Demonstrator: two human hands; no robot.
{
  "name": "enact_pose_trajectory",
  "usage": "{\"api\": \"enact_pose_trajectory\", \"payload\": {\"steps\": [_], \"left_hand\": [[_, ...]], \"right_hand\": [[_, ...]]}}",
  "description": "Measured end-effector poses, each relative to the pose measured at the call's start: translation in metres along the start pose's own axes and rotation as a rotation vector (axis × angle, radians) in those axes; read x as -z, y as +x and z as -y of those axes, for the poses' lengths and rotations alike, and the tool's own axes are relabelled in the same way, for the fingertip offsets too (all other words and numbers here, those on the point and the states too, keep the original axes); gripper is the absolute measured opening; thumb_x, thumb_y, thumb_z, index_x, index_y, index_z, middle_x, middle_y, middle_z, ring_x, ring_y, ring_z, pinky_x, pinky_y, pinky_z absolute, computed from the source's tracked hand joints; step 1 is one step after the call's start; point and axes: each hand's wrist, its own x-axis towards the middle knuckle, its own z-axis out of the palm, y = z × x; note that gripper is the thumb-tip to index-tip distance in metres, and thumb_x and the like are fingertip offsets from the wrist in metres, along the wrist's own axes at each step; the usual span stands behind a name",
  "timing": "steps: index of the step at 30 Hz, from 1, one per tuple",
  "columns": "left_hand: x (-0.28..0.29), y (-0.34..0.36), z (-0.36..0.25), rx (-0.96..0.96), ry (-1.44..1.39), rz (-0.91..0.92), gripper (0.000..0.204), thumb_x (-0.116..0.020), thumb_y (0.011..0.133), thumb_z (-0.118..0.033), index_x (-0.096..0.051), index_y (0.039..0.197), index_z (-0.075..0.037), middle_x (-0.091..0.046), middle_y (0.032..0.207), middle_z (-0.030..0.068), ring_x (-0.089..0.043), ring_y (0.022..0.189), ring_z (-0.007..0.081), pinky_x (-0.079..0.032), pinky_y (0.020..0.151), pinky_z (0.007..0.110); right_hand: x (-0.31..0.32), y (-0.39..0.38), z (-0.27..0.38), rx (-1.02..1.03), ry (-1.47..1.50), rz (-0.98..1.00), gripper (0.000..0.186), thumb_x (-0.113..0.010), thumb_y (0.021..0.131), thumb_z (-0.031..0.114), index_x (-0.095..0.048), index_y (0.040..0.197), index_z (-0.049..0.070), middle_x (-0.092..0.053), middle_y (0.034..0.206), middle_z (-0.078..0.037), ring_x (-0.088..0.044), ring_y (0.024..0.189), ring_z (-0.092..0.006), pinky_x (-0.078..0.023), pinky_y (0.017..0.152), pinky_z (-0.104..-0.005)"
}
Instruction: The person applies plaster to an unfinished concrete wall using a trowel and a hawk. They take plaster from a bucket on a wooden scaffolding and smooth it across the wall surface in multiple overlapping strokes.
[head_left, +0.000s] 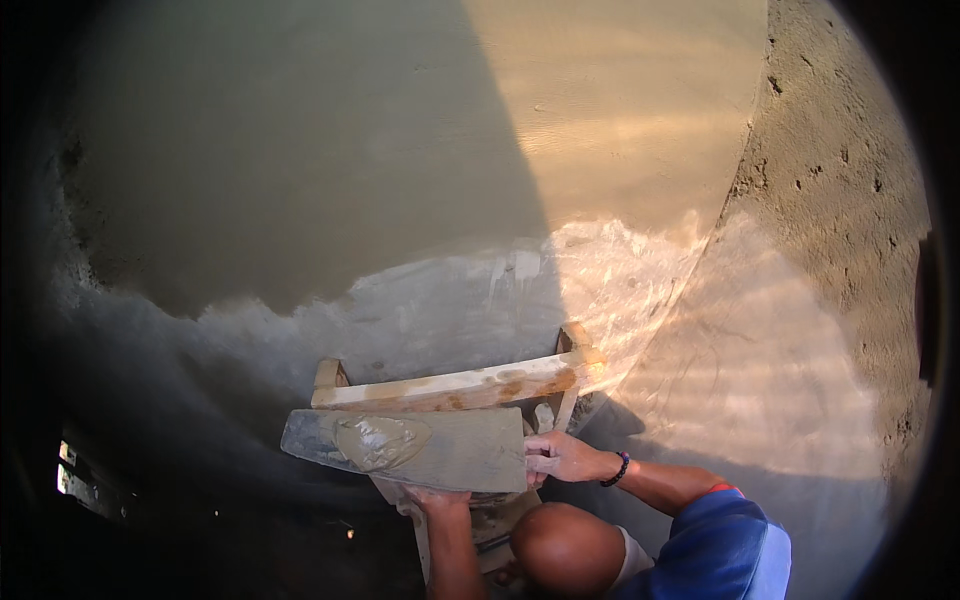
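A long, flat grey plasterer's board [475, 440] lies roughly level in front of me, with a wet lump of grey plaster [383, 443] on its left half. My left hand [437, 497] supports the board from below at its near edge; most of its fingers are hidden under it. At the right end, my right hand [563, 457] has its fingers curled against the board's short edge. A dark beaded bracelet circles that wrist.
Just beyond the board stands a wooden frame with a pale top bar [460, 385]. Past it rises a wall [330, 150], smooth and damp above, with a rough pale band lower down. At the right is a coarser, pitted wall surface [830, 180]. My bent knee [565, 545] is close below the board.
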Motion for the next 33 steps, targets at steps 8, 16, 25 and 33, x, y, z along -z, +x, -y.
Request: {"api": "enact_pose_trajectory", "payload": {"steps": [8, 16, 25, 33], "left_hand": [[-0.009, 0.002, 0.048, 0.573, -0.583, 0.454, 0.071, -0.037, 0.092, -0.064, -0.044, 0.139, -0.011, -0.050, 0.138, 0.0102, -0.051, 0.121, 0.0340, -0.045, 0.099, 0.050], [-0.130, -0.072, 0.034, 0.289, 0.545, 0.398, 0.061, -0.046, 0.096, -0.051, -0.041, 0.137, -0.006, -0.050, 0.134, 0.0117, -0.052, 0.119, 0.0266, -0.047, 0.098, 0.042], [-0.268, -0.112, 0.037, 0.628, 0.525, 0.313, 0.042, -0.052, 0.097, -0.032, -0.051, 0.128, -0.004, -0.061, 0.115, 0.0108, -0.062, 0.102, 0.0204, -0.053, 0.087, 0.037], [-0.384, -0.143, 0.034, 0.800, 0.696, 0.495, 0.037, -0.048, 0.099, -0.028, -0.052, 0.127, -0.004, -0.062, 0.113, 0.0108, -0.063, 0.099, 0.0199, -0.054, 0.085, 0.037]], "right_hand": [[-0.014, -0.017, 0.019, 0.289, 1.091, -0.197, 0.035, -0.051, 0.100, 0.024, -0.054, 0.129, 0.004, -0.065, 0.115, -0.010, -0.064, 0.103, -0.0192, -0.053, 0.090, -0.0352], [-0.002, -0.084, 0.103, 0.288, 1.402, -0.112, 0.038, -0.049, 0.100, 0.026, -0.053, 0.130, 0.004, -0.064, 0.117, -0.012, -0.064, 0.104, -0.0204, -0.053, 0.091, -0.0365], [0.010, -0.186, 0.225, 0.305, 1.622, -0.251, 0.040, -0.046, 0.101, 0.029, -0.052, 0.131, 0.003, -0.063, 0.120, -0.013, -0.063, 0.106, -0.0218, -0.052, 0.093, -0.0380], [0.036, -0.223, 0.264, 0.308, 1.689, -0.479, 0.044, -0.045, 0.099, 0.033, -0.054, 0.128, 0.001, -0.064, 0.118, -0.014, -0.064, 0.104, -0.0245, -0.051, 0.093, -0.0403]]}}
